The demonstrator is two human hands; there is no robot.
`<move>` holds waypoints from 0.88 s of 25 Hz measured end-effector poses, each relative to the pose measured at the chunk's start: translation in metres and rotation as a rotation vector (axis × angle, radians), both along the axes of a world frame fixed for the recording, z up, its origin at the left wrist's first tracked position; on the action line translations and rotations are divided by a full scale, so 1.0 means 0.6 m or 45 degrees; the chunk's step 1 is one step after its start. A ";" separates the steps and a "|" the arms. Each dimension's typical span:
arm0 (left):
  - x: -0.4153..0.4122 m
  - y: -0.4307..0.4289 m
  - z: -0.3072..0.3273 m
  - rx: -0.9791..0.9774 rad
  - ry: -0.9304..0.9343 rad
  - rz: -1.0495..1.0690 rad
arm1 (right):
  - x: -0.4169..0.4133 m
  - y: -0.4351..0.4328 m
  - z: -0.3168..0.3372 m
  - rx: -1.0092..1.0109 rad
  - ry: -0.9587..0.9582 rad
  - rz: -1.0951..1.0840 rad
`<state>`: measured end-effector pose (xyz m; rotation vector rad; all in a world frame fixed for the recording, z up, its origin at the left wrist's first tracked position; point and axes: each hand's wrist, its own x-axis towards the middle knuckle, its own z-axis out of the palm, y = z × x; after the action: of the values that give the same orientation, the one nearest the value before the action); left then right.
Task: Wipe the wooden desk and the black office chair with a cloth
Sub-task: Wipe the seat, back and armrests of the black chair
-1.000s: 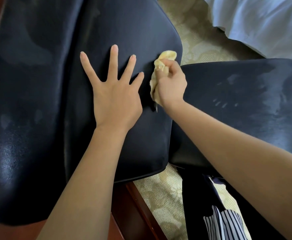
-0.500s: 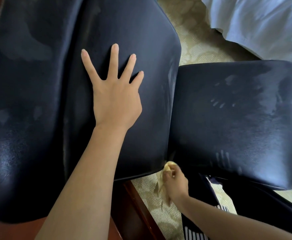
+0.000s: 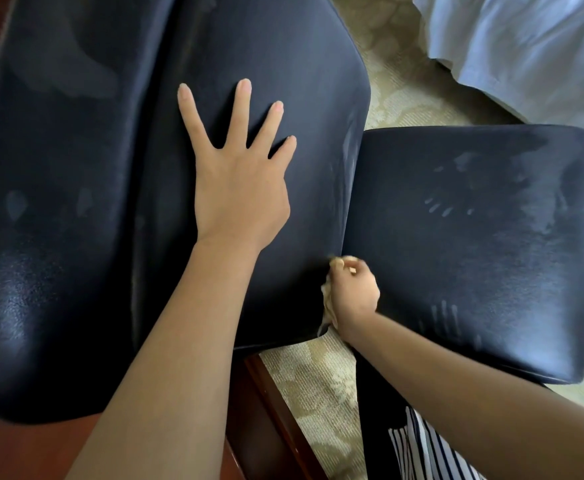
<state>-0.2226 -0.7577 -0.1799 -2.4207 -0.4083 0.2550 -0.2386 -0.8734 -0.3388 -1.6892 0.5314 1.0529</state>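
Chair [image 3: 76,168], black and glossy, is filling most of the head view, its back spreading across the left and centre and its seat [image 3: 474,237] lying to the right. The left hand [image 3: 238,188] is lying flat on the back with the fingers straight and spread, grasping nothing; it appears to be bracing the chair. The right hand [image 3: 352,292] is clenching a yellowish cloth [image 3: 325,299], mostly hidden in the fist, with small folds showing above the knuckles and beside the wrist. The cloth is touching the back's lower right edge, just where that edge is meeting the seat.

Faint smears and finger marks are showing on the seat and on the left part of the back. A reddish wooden table [image 3: 24,452] is showing under the back at the bottom left, with patterned carpet [image 3: 318,386] beside it. Pale bedding [image 3: 525,46] is lying at the top right, and striped fabric [image 3: 422,455] is showing at the bottom edge.

The step in hand looks like wiping the chair, along the back's side edge. The next move probably calls for running the cloth along that edge or the gap, then across the marked seat, while the left hand is steadying the chair. Whether the table is already wiped cannot be told.
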 end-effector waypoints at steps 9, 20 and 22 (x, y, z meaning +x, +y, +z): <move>0.002 -0.002 -0.003 -0.009 -0.028 0.014 | 0.155 0.114 0.126 0.491 -0.791 -0.035; 0.005 -0.004 -0.001 -0.050 -0.059 0.014 | 0.150 0.101 0.015 0.213 -0.781 0.048; 0.004 -0.002 -0.001 -0.044 -0.059 0.011 | 0.128 0.076 -0.023 0.053 -0.597 0.171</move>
<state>-0.2202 -0.7590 -0.1805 -2.4629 -0.4385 0.2116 -0.1621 -0.8280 -0.3527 -1.8756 0.0933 0.7160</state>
